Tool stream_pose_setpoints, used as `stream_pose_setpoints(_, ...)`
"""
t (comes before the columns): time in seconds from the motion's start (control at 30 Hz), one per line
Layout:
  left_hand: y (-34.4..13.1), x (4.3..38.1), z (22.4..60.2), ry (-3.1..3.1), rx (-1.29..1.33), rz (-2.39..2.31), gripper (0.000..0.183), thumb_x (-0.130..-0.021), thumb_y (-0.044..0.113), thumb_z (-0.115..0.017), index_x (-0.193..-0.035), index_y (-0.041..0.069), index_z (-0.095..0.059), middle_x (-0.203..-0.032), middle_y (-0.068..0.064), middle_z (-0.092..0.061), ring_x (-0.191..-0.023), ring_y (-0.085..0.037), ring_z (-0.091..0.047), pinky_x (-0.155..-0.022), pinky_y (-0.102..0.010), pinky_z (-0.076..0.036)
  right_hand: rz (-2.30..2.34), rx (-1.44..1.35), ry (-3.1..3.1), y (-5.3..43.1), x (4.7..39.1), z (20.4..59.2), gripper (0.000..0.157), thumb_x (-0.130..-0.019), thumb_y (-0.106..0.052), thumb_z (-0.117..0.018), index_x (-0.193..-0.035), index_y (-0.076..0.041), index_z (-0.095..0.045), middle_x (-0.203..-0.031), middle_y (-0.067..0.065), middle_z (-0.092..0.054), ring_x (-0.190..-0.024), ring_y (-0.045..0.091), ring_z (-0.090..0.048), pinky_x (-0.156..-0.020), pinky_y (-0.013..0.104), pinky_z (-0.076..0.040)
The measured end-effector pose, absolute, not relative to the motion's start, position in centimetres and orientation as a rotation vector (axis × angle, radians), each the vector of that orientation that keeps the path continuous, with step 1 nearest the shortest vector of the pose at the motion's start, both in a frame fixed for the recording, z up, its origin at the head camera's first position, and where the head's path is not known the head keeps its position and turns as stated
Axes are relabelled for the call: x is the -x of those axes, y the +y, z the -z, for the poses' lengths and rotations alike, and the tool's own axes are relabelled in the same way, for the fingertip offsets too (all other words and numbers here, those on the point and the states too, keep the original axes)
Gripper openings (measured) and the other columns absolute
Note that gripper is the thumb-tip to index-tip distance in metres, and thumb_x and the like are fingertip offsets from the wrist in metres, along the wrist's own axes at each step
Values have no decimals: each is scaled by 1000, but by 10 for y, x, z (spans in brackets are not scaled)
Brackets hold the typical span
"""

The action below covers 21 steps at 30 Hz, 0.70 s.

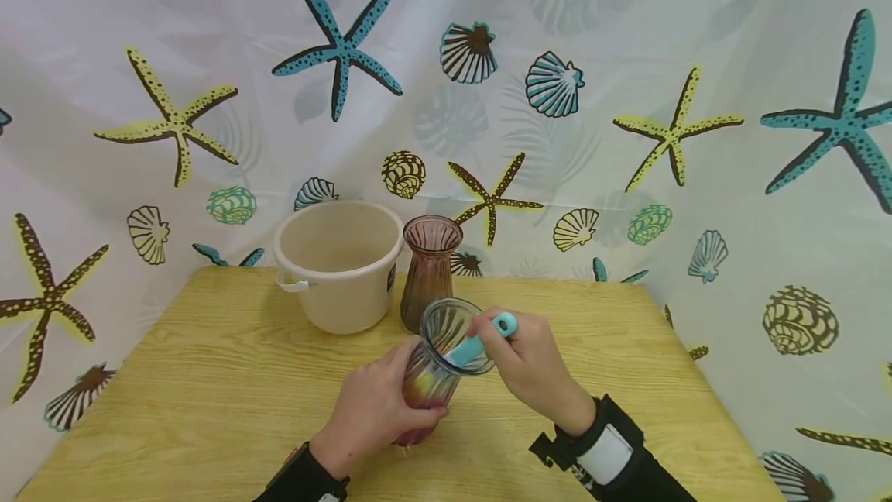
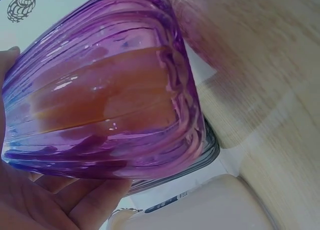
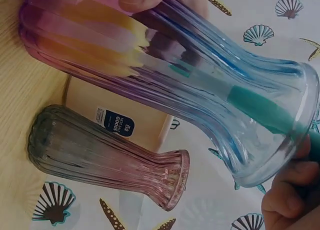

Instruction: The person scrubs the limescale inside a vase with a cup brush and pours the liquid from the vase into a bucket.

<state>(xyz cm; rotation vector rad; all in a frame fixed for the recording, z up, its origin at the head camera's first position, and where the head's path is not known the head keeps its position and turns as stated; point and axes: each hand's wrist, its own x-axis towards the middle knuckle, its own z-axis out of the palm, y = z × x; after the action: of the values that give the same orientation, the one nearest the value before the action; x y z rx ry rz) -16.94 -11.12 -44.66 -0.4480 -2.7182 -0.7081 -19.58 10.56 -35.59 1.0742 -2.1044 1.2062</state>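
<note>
My left hand [image 1: 369,405] grips a ribbed glass vase [image 3: 200,105] around its lower body, thumb on the near side. The vase is tilted above the table, mouth up and toward the right; its glass fades from purple-pink at the base to blue and clear at the flared rim. In my right hand [image 1: 533,366] is the teal handle [image 1: 470,348] of a sponge bottle brush, held at the rim. Down inside the vase, the brush's yellow-orange sponge head [image 3: 95,50] sits near the base, seen through the glass in both wrist views.
Behind the held vase stands a second ribbed vase [image 1: 428,273], pinkish above and grey below. A cream bucket [image 1: 348,304] with a white handle is beside it on the left. Both stand on the wood-grain table [image 1: 230,378], before a curtain [image 1: 446,126] printed with starfish and shells.
</note>
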Motion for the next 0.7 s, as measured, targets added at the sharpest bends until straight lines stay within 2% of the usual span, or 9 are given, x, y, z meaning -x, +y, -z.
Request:
stream_pose_setpoints(0.23, -113, 170, 446, -2732, 443, 729, 93, -59, 89, -51, -128, 27, -44, -94, 9, -63, -73, -6, -56, -60, -30, -51, -1294, -1022, -2052, 115, 192, 340, 27, -95, -1, -49, -80, -8, -70, -65, -2, -61, -48, 12, -48, -43, 20, -41)
stream_pose_setpoints(0.53, -115, 169, 446, -2738, 454, 737, 92, -60, 89, -51, -128, 27, -44, -95, 9, -63, -75, -6, -57, -61, -32, -51, -1291, -1025, -1951, 124, 180, 313, 26, -92, 3, -49, -80, -9, -69, -58, -1, -58, -47, 8, -46, -42, 20, -40)
stream_pose_setpoints(0.7, -114, 168, 445, -2729, 483, 736, 89, -60, 87, -53, -127, 28, -44, -92, 11, -63, -74, -5, -55, -59, -31, -50, -1299, -982, -1968, 125, 180, 307, 28, -95, -1, -48, -78, -10, -69, -57, 0, -57, -45, 9, -44, -39, 21, -35)
